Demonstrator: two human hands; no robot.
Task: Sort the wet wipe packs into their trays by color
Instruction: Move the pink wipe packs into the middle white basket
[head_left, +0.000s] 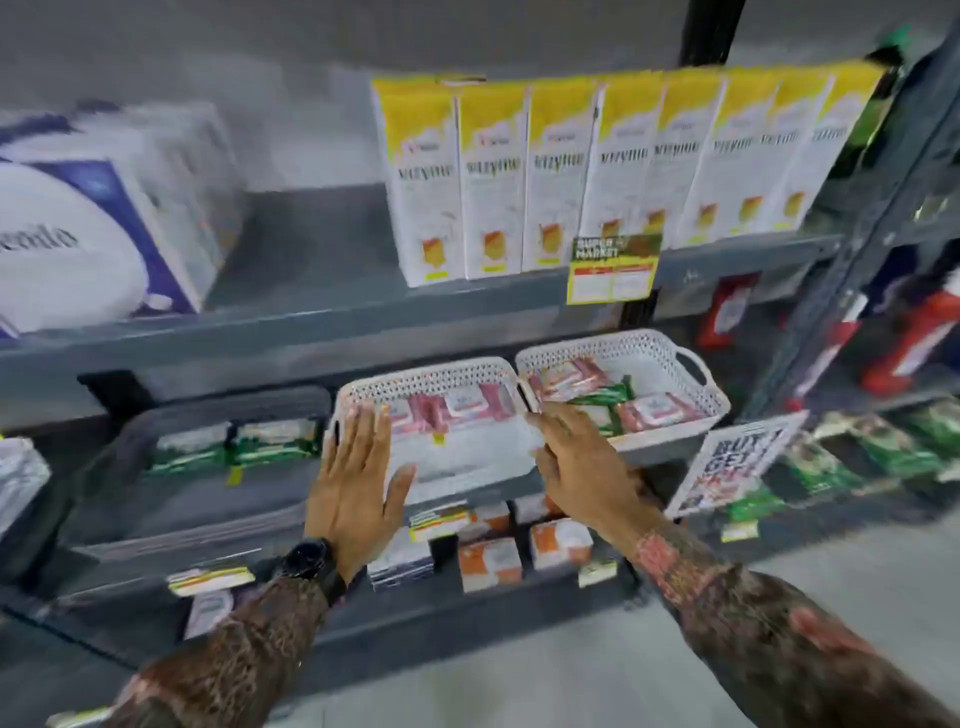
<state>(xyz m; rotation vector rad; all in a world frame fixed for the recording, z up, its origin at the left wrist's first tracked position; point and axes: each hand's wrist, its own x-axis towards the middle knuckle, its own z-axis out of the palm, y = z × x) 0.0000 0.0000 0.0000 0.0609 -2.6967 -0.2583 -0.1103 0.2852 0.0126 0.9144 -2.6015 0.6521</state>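
One view only: your head cam, wide-angle, pitched forward and down at a store shelf unit (322, 317), close range. Middle tier with the white tray (431, 379) sits centre frame. Your forearms enter from 7 and 5 o'clock. Floor (857, 566) shows at 4 o'clock. Edges bow and smear.
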